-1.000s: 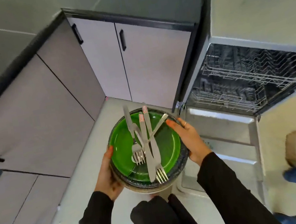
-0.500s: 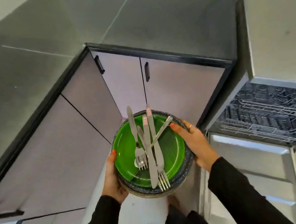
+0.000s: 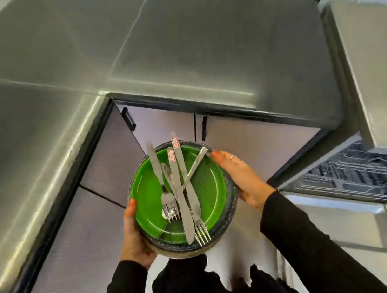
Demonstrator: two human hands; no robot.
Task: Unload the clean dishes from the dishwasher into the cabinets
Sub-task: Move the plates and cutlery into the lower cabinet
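Apparently stacked plates (image 3: 210, 194) between left hand (image 3: 133, 234), right hand (image 3: 240, 177), each grip at rim

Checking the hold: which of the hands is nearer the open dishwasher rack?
Right. The right hand grips the plate stack's rim on the dishwasher rack's side; the left hand holds the far rim.
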